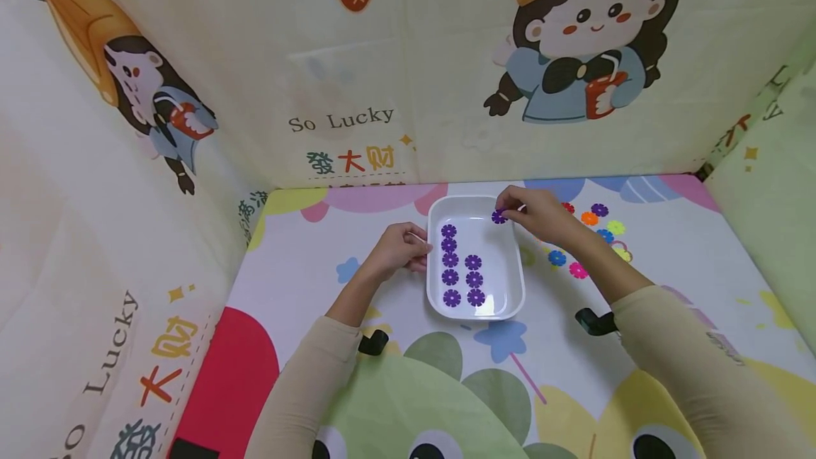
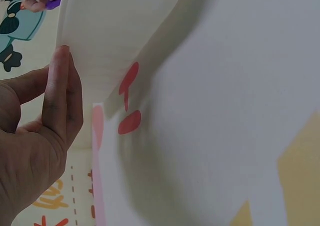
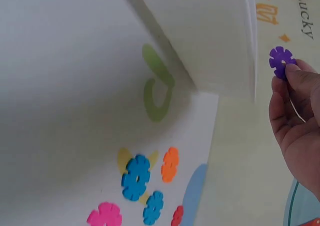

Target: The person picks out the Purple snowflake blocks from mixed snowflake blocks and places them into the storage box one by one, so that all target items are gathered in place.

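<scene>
A white tray (image 1: pixel 472 314) sits on the patterned table cover. Inside it, several purple snowflake discs (image 1: pixel 450 259) form a left column, with three more purple snowflake discs (image 1: pixel 474 279) in a shorter column beside them. My left hand (image 1: pixel 398 252) is at the tray's left side; in the left wrist view its fingers (image 2: pixel 59 90) look fairly straight and touch the outer wall near the rim. Between thumb and fingers, my right hand (image 1: pixel 535 212) pinches another purple snowflake disc (image 3: pixel 281 60) over the tray's far right corner.
Loose snowflake discs in mixed colours lie right of the tray, among them a blue disc (image 1: pixel 557 258), a pink disc (image 1: pixel 579 270) and a yellow-green disc (image 1: pixel 615 227). My right forearm passes over part of that group. Printed cloth walls (image 1: pixel 446 91) enclose the table's back and sides.
</scene>
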A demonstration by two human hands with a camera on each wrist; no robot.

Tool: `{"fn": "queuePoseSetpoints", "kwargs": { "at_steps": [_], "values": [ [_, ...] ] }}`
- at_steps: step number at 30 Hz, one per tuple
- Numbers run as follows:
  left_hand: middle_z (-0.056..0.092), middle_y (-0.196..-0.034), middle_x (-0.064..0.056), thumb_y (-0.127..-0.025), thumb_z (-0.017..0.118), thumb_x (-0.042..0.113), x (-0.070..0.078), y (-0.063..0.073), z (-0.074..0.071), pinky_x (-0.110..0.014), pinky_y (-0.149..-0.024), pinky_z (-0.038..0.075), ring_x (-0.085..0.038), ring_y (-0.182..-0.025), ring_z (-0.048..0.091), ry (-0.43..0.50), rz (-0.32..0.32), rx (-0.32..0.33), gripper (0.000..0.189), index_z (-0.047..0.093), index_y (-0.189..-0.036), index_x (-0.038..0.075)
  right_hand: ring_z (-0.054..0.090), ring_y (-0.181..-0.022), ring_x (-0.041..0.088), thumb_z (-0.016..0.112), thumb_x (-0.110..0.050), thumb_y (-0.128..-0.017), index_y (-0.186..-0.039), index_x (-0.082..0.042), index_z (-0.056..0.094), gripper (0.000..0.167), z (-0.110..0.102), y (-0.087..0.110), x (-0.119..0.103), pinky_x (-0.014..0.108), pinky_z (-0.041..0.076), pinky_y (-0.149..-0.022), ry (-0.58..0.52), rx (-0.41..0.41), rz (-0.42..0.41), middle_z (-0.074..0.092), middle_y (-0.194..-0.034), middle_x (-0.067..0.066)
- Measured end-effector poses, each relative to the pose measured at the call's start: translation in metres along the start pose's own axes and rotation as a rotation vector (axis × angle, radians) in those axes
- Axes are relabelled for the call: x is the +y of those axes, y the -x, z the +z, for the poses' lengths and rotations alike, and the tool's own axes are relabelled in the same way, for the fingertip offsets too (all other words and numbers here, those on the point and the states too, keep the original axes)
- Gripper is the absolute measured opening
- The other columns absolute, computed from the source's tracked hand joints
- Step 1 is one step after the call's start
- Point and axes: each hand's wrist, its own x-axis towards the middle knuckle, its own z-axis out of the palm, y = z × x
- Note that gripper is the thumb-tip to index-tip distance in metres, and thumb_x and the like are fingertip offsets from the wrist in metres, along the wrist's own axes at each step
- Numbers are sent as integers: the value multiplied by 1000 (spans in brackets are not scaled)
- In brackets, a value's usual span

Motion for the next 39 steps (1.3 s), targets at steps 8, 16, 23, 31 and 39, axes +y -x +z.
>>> {"fn": "queuePoseSetpoints", "kwargs": {
  "at_steps": [8, 16, 23, 31, 39],
  "values": [
    [68, -88, -13, -96, 74, 8, 1, 0, 1, -44, -71, 68, -18, -64, 70, 0, 0, 0, 27, 61, -118, 1, 69, -102, 24, 67, -3, -99, -115, -8, 67, 17, 21, -11, -13, 46, 63, -97, 21, -71, -29, 73, -109, 8],
    [68, -87, -13, -96, 74, 8, 1, 2, 1, -46, -72, 68, -18, -63, 70, 0, -4, 3, 27, 61, -117, 0, 68, -98, 23, 69, 0, -97, -112, -7, 69, 17, 39, -15, -20, 42, 65, -94, 71, -125, -90, 72, -106, 7],
    [69, -88, -14, -97, 73, 9, 0, 1, 2, -42, -69, 68, -18, -64, 71, -3, -3, 9, 25, 61, -118, 1, 69, -97, 21, 69, 0, -97, -112, -6, 71, 16, 46, -16, -21, 42, 64, -97, 68, -170, -83, 73, -105, 6],
    [68, -87, -13, -96, 73, 7, 3, 2, 1, -47, -72, 68, -18, -63, 71, 9, -3, 4, 25, 61, -117, 0, 68, -94, 21, 68, -3, -98, -108, -8, 72, 12, 49, -28, -29, 39, 65, -93, 155, -220, -69, 74, -104, 7],
    [67, -82, -12, -95, 72, 4, 1, 1, 2, -46, -69, 68, -17, -60, 70, 24, 22, -10, 25, 60, -116, -2, 65, -88, 20, 69, -4, -97, -100, -10, 72, 7, 56, -40, -21, 33, 64, -84, 257, -269, -56, 74, -97, 4]
  ]
}}
